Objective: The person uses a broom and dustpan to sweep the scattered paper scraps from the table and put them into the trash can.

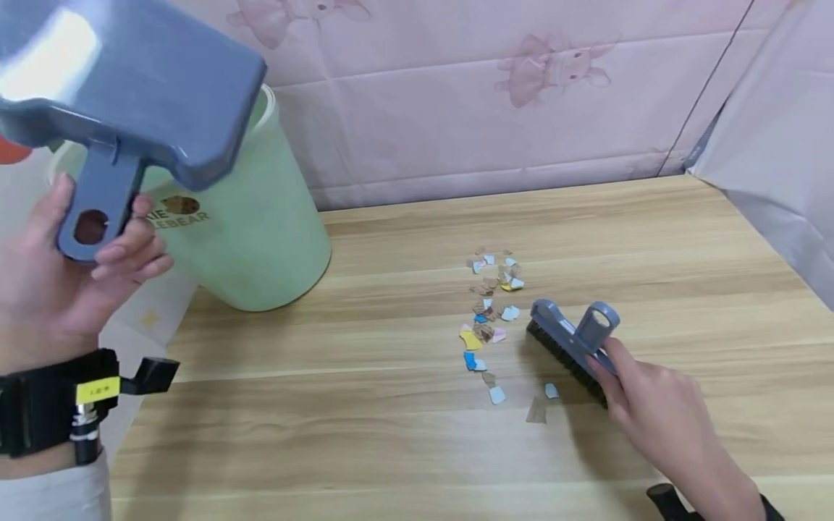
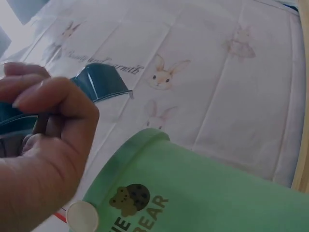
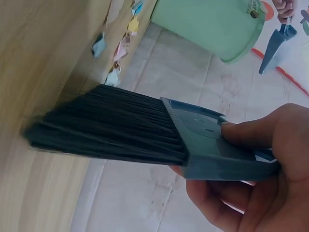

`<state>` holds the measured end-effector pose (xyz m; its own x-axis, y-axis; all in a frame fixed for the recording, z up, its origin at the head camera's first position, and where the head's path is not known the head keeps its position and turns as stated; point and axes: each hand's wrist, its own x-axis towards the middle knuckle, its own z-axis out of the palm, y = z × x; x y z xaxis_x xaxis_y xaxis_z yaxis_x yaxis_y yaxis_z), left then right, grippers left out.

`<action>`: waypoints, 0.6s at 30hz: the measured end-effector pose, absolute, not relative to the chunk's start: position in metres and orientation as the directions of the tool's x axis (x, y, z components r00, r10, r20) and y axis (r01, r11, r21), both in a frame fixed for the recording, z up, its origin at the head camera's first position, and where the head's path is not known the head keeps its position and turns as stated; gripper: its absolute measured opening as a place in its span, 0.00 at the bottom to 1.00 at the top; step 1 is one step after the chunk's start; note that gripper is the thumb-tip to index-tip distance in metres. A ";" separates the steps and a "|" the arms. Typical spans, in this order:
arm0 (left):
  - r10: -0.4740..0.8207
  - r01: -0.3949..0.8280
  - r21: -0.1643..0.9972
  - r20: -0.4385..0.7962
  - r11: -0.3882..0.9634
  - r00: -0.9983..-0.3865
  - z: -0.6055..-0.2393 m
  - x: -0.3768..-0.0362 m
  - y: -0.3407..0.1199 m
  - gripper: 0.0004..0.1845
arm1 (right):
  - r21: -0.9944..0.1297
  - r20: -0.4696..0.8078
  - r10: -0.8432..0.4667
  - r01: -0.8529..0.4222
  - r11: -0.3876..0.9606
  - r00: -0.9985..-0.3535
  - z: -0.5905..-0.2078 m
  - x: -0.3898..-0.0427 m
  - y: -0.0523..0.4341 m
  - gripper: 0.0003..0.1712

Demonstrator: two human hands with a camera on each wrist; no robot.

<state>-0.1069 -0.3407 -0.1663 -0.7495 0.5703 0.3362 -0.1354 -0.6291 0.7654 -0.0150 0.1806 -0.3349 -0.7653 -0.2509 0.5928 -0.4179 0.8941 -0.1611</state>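
Note:
A blue-grey dustpan (image 1: 163,87) is raised at the upper left, its handle gripped by my left hand (image 1: 85,275). It overlaps the rim of a pale green bin (image 1: 274,239) in the head view; its inside is hidden there. My right hand (image 1: 664,412) holds a small blue-grey hand brush (image 1: 565,334) by its body, thumb on top. Dark bristles (image 3: 111,128) point down at the table in the right wrist view. Left of the brush, torn paper scraps (image 1: 510,313) in blue, yellow, pink and brown lie in a loose strip.
The bin stands upright on the left end of the wood-grain table (image 1: 365,434). Behind the table hangs a pale pink cloth (image 1: 423,123) with rabbit prints. Another pale cloth (image 1: 782,145) borders the right side.

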 end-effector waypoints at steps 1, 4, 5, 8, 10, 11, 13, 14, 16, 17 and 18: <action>0.581 -0.090 0.789 0.364 -0.608 -0.728 -0.170 -0.106 -0.337 0.34 | -0.153 0.596 -0.251 -0.415 0.897 -0.763 -0.334 -0.015 0.182 0.36; 0.565 0.034 0.855 0.371 -0.518 -0.737 -0.184 -0.096 -0.327 0.28 | -0.139 0.595 -0.241 -0.393 0.909 -0.767 -0.334 -0.015 0.189 0.34; 0.554 0.053 0.881 0.341 -0.470 -0.759 -0.191 -0.091 -0.325 0.26 | -0.141 0.591 -0.231 -0.380 0.914 -0.773 -0.334 -0.014 0.191 0.32; 0.473 0.122 0.983 0.174 -0.138 -0.864 -0.216 -0.070 -0.318 0.17 | -0.143 0.569 -0.201 -0.336 0.931 -0.798 -0.334 -0.012 0.198 0.22; 0.407 0.137 0.974 0.052 0.182 -0.912 -0.235 -0.057 -0.311 0.13 | -0.146 0.541 -0.185 -0.308 0.940 -0.820 -0.334 -0.009 0.200 0.12; 0.384 0.149 0.930 0.009 0.336 -0.923 -0.244 -0.052 -0.308 0.12 | -0.144 0.525 -0.179 -0.295 0.945 -0.832 -0.333 -0.008 0.200 0.10; 0.369 0.205 0.802 -0.021 0.562 -0.929 -0.261 -0.044 -0.299 0.13 | -0.136 0.478 -0.180 -0.275 0.952 -0.860 -0.331 -0.006 0.200 0.09; 0.379 0.241 0.749 -0.015 0.617 -0.925 -0.270 -0.042 -0.296 0.14 | -0.127 0.466 -0.191 -0.279 0.952 -0.864 -0.331 -0.005 0.198 0.10; 0.416 0.324 0.689 0.036 0.648 -0.909 -0.287 -0.040 -0.290 0.15 | -0.105 0.426 -0.217 -0.286 0.952 -0.878 -0.330 -0.002 0.194 0.14; 0.430 0.357 0.668 0.060 0.653 -0.901 -0.294 -0.039 -0.288 0.16 | -0.090 0.399 -0.232 -0.289 0.953 -0.887 -0.330 0.001 0.191 0.16; 0.437 0.371 0.662 0.073 0.651 -0.897 -0.300 -0.039 -0.286 0.17 | -0.073 0.377 -0.256 -0.304 0.950 -0.890 -0.330 0.003 0.188 0.18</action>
<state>-0.0391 -0.2863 -0.3000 -0.8965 0.4370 0.0727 0.3711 0.6513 0.6619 0.0034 0.1877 -0.3305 -0.8902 -0.2558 0.3769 -0.3039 0.9499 -0.0730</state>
